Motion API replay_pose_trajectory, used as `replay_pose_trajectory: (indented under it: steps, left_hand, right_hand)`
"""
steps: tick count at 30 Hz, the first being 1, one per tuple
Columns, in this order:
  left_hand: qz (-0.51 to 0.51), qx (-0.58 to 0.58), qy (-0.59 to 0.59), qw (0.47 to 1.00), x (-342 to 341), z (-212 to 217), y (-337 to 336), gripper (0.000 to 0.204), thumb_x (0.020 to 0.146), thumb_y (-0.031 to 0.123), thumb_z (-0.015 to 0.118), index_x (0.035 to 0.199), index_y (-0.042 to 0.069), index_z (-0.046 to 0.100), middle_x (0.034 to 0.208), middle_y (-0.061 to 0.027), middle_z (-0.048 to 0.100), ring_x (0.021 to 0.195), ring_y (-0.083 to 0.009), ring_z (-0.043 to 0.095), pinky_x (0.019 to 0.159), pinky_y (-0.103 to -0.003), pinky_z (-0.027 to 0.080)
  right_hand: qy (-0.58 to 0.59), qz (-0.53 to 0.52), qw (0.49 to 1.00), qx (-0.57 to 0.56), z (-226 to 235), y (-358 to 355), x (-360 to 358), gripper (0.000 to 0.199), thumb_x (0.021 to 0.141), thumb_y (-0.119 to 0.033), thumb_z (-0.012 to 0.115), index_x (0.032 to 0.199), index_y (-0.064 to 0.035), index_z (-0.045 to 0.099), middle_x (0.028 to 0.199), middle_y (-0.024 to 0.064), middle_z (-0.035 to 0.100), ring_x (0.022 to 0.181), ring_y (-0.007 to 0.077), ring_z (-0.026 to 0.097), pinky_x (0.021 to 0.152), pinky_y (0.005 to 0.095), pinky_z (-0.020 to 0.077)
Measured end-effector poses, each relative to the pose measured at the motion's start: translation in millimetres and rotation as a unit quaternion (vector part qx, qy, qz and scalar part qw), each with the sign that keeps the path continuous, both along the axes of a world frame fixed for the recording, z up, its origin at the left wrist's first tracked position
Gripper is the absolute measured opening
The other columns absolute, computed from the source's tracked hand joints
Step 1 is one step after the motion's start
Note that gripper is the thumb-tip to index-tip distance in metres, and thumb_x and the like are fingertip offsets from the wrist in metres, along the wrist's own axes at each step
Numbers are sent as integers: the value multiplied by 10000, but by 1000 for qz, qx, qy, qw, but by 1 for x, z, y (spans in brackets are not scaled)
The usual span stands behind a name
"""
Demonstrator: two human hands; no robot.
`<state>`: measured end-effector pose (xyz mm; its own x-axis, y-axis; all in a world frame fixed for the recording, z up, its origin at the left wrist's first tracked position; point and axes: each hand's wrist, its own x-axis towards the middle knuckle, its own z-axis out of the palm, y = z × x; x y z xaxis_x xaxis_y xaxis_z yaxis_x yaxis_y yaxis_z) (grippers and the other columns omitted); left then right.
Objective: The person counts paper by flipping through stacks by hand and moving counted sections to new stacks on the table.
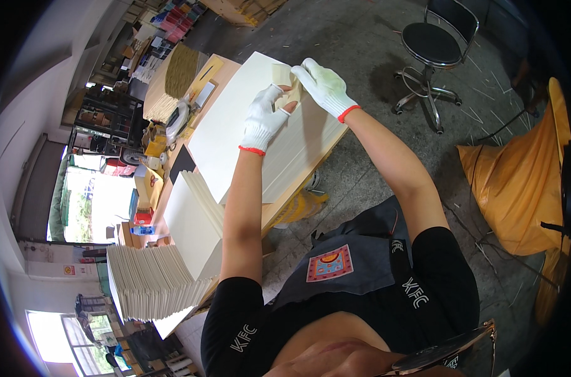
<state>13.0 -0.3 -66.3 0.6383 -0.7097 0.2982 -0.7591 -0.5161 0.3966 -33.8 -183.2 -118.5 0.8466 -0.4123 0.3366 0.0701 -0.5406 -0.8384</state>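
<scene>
Both my hands wear white knit gloves with red cuffs. My left hand (262, 118) and my right hand (323, 86) together pinch a small cream paper piece (284, 76) above a large stack of cream sheets (235, 135). That stack lies on a wooden table (301, 179). The fingers of both hands close on the small piece's edges.
A second pile of cream sheets (194, 226) and a fanned stack of folded sheets (150, 279) sit nearer me on the left. Tools and boxes clutter the table's far left. A black swivel chair (433, 44) stands on the concrete floor, and an orange sack (517, 182) is at right.
</scene>
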Motion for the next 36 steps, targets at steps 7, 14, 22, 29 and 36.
replay_pose_trajectory:
  steps: [7,14,22,29,36]
  left_hand:
    - [9,-7,21,1000,0,2,-1,387,860,184,762,1229,108,672,1140,-154,700,1028,-259,681,866,-359,527]
    - [-9,-52,49,997,0,0,2,336,911,165,676,1244,127,665,1160,-152,687,1056,-293,656,913,-372,515]
    - [-16,-3,-13,1000,4,-1,1,296,912,147,677,1204,95,673,1134,-162,692,1052,-306,666,923,-369,514]
    - [-1,-4,-13,1000,4,-3,-1,335,855,199,770,1159,89,680,1118,-152,694,1000,-279,676,856,-367,526]
    - [-7,-24,20,999,4,-2,1,358,885,172,716,1234,106,673,1119,-166,693,1021,-280,675,867,-365,525]
  right_hand:
    - [0,3,1000,0,1,0,-1,477,1030,-547,416,1057,-94,566,931,187,700,895,403,669,784,480,501]
    - [-2,6,1000,4,5,1,-2,503,1017,-572,424,1052,-92,569,929,186,704,894,386,677,783,475,504]
    - [-7,-13,1000,3,2,2,-2,480,1010,-563,439,1037,-101,569,892,175,704,875,389,677,771,482,501]
    - [-12,-7,1000,11,-1,1,0,475,1011,-559,442,1036,-101,566,887,174,700,876,392,675,776,478,501]
    - [1,3,1000,28,7,1,-6,492,1011,-568,438,1032,-94,570,891,173,703,882,388,677,776,475,501]
